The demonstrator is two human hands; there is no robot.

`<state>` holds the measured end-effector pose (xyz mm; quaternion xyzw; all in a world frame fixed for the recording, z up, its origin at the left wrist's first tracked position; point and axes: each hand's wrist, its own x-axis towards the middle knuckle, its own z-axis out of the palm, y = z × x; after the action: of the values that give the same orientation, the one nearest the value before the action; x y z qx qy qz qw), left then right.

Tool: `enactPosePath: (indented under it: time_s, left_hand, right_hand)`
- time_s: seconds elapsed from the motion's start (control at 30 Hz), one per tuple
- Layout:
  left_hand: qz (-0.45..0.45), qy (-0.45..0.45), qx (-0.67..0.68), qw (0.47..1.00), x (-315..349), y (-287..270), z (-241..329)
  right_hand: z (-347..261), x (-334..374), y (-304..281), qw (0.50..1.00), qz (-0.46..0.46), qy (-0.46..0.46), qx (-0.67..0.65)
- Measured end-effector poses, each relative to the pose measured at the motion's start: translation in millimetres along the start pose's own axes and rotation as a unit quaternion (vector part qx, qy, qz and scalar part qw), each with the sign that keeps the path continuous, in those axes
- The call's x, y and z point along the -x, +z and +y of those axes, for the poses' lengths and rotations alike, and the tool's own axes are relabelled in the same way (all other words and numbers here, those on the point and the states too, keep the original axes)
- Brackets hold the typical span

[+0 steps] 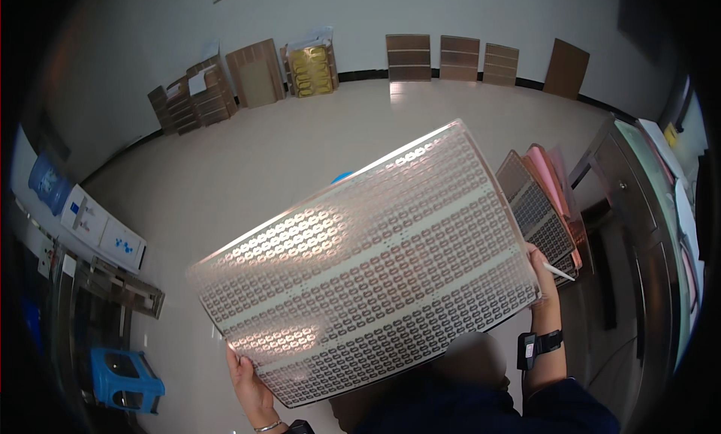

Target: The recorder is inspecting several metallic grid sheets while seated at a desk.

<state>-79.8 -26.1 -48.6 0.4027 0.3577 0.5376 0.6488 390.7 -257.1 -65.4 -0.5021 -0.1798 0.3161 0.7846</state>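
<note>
A large, thin rectangular circuit panel (375,276) is held up tilted in front of me. Its copper-coloured face carries rows of small repeated shapes, split by pale bands, and it glints in places. My left hand (251,385) grips its lower left edge, fingers partly hidden by the panel. On the right edge, my right hand (542,272) is closed with the thumb at the rim. A slim white pointed stick (559,271), perhaps a pen, juts out from that same hand. Both wrists wear dark bands.
More patterned panels (541,220) and a pink sheet (542,171) stand just right. A steel cabinet (638,186) with papers on top runs along the right. At left are a blue stool (128,380) and a water dispenser (101,227). Panels (408,57) lean against the far wall.
</note>
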Motion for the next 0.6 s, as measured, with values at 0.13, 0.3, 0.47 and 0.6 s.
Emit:
enactPosePath:
  time_s: [0.13, 0.3, 0.47, 0.6]
  left_hand:
    - [0.024, 0.012, -0.010, 1.000, 0.8, -11.2, -4.2]
    - [0.027, 0.001, -0.015, 1.000, -0.2, -4.7, 3.6]
    - [0.043, 0.050, -0.085, 0.994, -3.3, 21.2, 22.6]
    - [0.053, 0.123, -0.070, 0.989, -13.9, 42.9, 31.9]
  right_hand:
    - [-4.8, 0.2, -1.1, 0.998, -0.054, 0.007, 0.003]
    - [-15.0, 4.8, 7.2, 0.994, -0.104, 0.025, -0.014]
    - [-23.1, 8.5, 17.6, 0.990, -0.085, 0.037, 0.102]
    - [-49.2, 17.0, 18.7, 0.992, -0.031, -0.104, 0.061]
